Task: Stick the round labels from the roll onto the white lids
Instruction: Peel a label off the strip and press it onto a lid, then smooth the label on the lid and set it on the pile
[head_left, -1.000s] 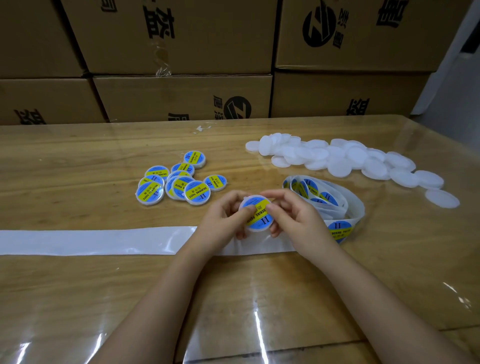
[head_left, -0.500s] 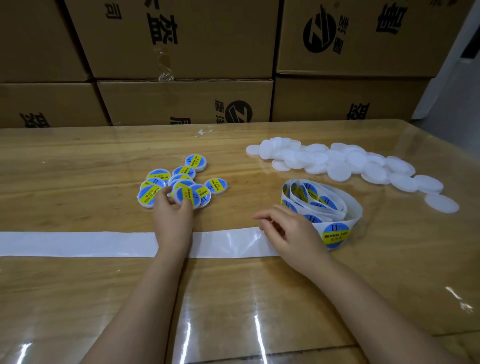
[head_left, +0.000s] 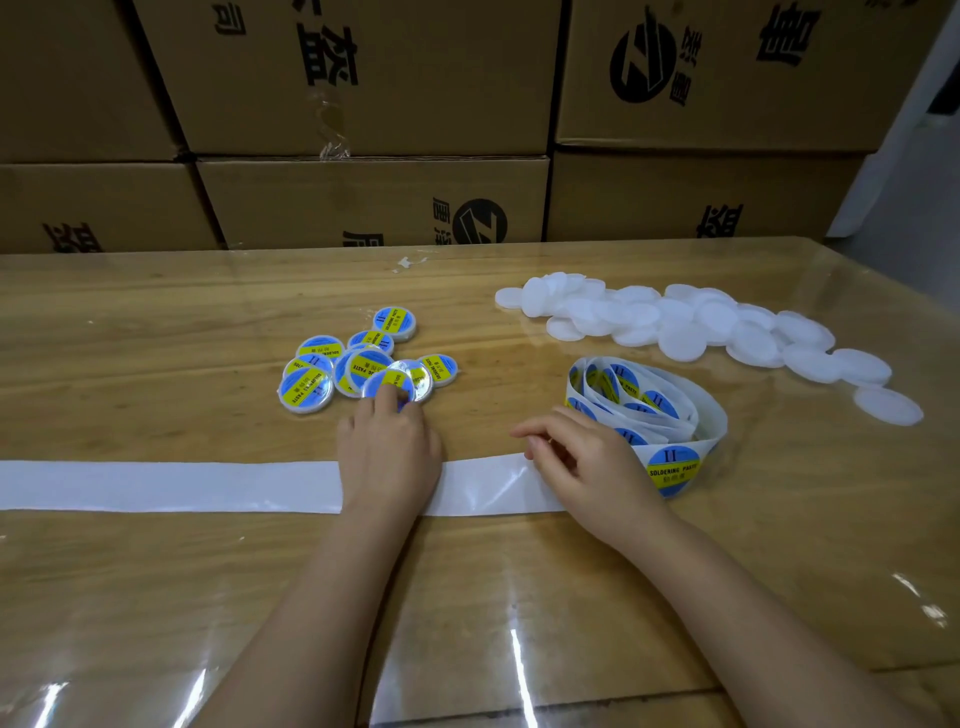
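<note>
My left hand reaches to the pile of labelled lids at the table's middle left. Its fingertips pinch the near edge of one blue-and-yellow labelled lid lying on that pile. My right hand rests on the table beside the label roll, with its fingers loosely curled and nothing in them. The roll is loosely coiled, and one blue-and-yellow round label faces me. Plain white lids lie in a long heap at the back right.
An empty white backing strip runs from the roll leftward across the table under both wrists. Stacked cardboard boxes wall off the table's far edge. A clear glossy sheet covers the wooden tabletop.
A second ago both hands held the labelled lid at the centre. My left hand then carried it left to the pile, while my right hand dropped to the strip beside the roll.
</note>
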